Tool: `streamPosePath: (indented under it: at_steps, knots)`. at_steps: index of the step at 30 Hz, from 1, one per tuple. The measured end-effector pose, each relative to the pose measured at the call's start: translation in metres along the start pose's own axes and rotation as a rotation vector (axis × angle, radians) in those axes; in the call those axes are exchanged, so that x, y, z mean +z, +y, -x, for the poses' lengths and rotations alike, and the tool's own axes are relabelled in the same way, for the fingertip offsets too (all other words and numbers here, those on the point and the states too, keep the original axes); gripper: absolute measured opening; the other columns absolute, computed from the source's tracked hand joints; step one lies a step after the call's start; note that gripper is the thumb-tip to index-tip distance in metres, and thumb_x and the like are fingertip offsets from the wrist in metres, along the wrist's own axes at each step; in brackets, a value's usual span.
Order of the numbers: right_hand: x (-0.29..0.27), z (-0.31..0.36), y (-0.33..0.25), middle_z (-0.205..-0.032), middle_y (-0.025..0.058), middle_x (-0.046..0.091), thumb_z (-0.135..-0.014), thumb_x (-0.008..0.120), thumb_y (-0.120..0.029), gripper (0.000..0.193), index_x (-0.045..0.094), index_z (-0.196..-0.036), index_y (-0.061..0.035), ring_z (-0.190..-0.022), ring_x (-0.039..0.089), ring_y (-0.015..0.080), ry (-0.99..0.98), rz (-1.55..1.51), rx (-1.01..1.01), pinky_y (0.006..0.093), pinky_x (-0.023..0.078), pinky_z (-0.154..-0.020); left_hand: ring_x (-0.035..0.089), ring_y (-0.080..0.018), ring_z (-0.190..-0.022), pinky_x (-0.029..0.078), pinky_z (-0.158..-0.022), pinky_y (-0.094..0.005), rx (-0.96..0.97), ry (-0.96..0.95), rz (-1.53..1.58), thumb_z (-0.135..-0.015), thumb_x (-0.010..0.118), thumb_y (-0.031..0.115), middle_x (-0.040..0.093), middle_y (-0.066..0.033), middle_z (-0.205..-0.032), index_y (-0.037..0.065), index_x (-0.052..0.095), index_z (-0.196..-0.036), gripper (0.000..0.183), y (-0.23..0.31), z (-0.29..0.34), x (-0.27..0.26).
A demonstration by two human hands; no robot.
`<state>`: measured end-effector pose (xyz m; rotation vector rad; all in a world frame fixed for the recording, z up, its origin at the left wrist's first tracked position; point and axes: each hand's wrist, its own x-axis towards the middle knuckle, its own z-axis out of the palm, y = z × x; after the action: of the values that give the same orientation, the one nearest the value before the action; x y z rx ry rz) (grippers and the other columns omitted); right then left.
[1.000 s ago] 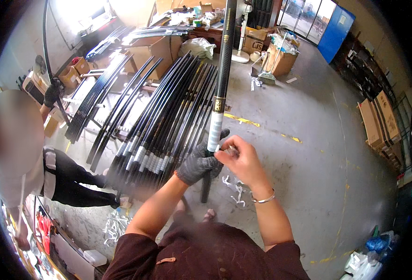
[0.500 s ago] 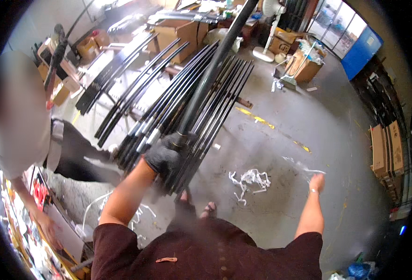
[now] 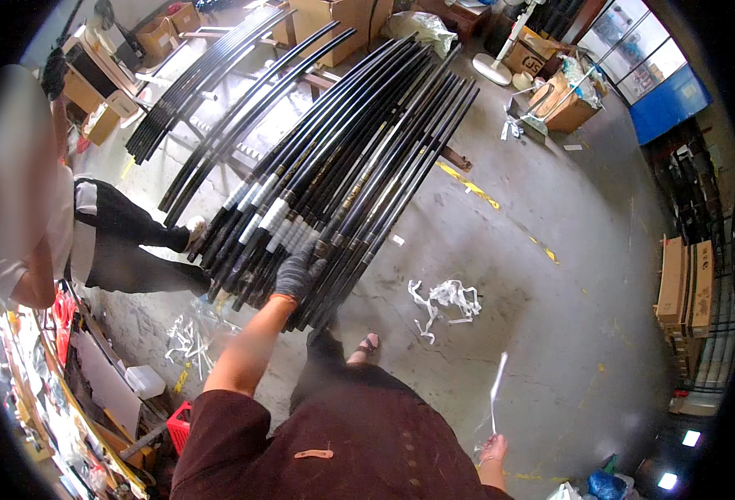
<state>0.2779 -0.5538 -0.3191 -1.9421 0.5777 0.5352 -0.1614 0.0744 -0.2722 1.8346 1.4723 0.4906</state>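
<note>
My left hand (image 3: 297, 273), in a dark grey work glove, is closed around a black pole at the near end of a row of long black poles (image 3: 359, 183). Several of these poles carry white or silvery bands near their close ends. Low on the right, my bare right hand (image 3: 492, 450) pinches a thin white strip (image 3: 498, 379) that sticks upward from the fingers. What the strip is made of cannot be made out.
A heap of white strips (image 3: 447, 302) lies on the floor ahead. More black poles (image 3: 209, 71) rest on a rack at the far left. A co-worker (image 3: 22, 192) stands at left, beside a cluttered bench (image 3: 59, 392). Cartons (image 3: 684, 283) stand on the right.
The raised black pole has come down onto the row with my left hand. My right hand has drawn in toward my body with the white strip. The co-worker has shifted.
</note>
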Motion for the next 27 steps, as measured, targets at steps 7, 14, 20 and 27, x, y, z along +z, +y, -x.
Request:
streamPosePath:
  at_steps: [7, 14, 20, 27]
  knots:
    - [-0.004, 0.053, -0.047, -0.068, 0.0042, 0.055, -0.08, 0.056, -0.016, 0.007, 0.052, -0.083, -0.0108, -0.052, 0.049, 0.0117, -0.003, -0.036, -0.062, 0.0257, 0.037, -0.041, 0.058, -0.0375, -0.108, 0.047, -0.09, -0.0437, -0.091, 0.005, -0.198, -0.088, 0.056, 0.027, 0.057, -0.022, -0.123, 0.015, 0.044, -0.138, 0.053, 0.012, -0.032, 0.079]
    - [0.002, 0.08, -0.054, -0.091, 0.0086, 0.065, -0.08, 0.056, -0.017, 0.012, 0.052, -0.088, -0.0109, -0.05, 0.048, 0.0109, 0.033, -0.029, -0.128, 0.0241, 0.035, -0.036, 0.054, -0.0375, -0.113, 0.048, -0.09, -0.0431, 0.048, 0.085, -0.471, -0.082, 0.063, 0.027, 0.048, -0.0214, -0.134, 0.014, 0.036, -0.144, 0.069, -0.006, -0.053, 0.124]
    - [-0.004, 0.077, -0.056, -0.079, 0.0041, 0.06, -0.08, 0.052, -0.019, 0.013, 0.055, -0.089, -0.0102, -0.055, 0.05, 0.012, 0.013, 0.066, -0.022, 0.0246, 0.036, -0.039, 0.054, -0.0329, -0.109, 0.044, -0.089, -0.0462, 0.012, 0.09, -0.568, -0.087, 0.052, 0.017, 0.05, -0.0153, -0.132, 0.022, 0.043, -0.14, 0.054, -0.019, -0.056, 0.138]
    - [0.034, 0.074, -0.076, -0.082, 0.0064, 0.059, -0.08, 0.056, -0.02, 0.016, 0.053, -0.091, -0.0086, -0.062, 0.053, 0.0143, -0.032, 0.091, -0.116, 0.025, 0.038, -0.042, 0.053, -0.0341, -0.113, 0.041, -0.095, -0.0468, 0.049, 0.205, -0.379, -0.087, 0.05, 0.011, 0.053, -0.0137, -0.129, 0.021, 0.053, -0.132, 0.046, -0.027, -0.044, 0.129]
